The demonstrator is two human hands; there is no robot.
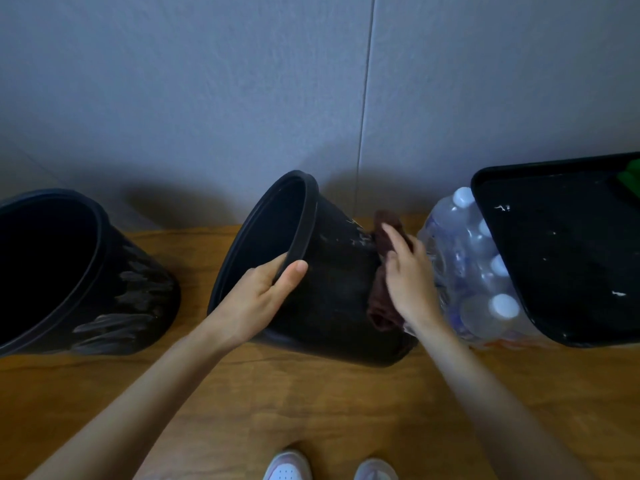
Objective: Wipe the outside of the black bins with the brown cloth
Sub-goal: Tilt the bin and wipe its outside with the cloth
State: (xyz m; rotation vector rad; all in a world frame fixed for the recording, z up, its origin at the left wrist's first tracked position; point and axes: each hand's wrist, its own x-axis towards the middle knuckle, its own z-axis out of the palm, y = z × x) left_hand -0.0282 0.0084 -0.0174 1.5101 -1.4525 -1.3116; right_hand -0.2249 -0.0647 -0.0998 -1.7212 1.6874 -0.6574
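Head view, middle bin: The middle bin (332, 299) is the one I work on. It stands tilted on the wooden floor (311, 403), near the floor's far edge at the wall (207, 98), with its mouth turned to the left.
Left hand: The left hand (256, 299) is clamped on the rim, thumb outside and fingers inside, and I hold the tilt with it.
Right hand: The right hand (408, 278) lies with rather flat fingers on the brown cloth (381, 313) and presses it on the outer wall, low near the bin's base. It is a little blurred, but I see no pinch.
Done so far: Pale scuffs show just beside the cloth, so I judge this bin is only partly wiped.
Left bin: The left bin (138, 292) has pale streaks on its outside. I cannot tell whether they are wipe marks or dirt.
Right bin: The right bin (571, 258) has white specks, so to my judgement it is not wiped yet.
Room on the right: It is tight. The cloth hand is between the middle bin and the pack of water bottles (464, 258), just beside the pack, and the right bin leans over it.
Room elsewhere: There is open floor between the left and middle bins and in front, down to the shoes (287, 469). The wall is close behind.
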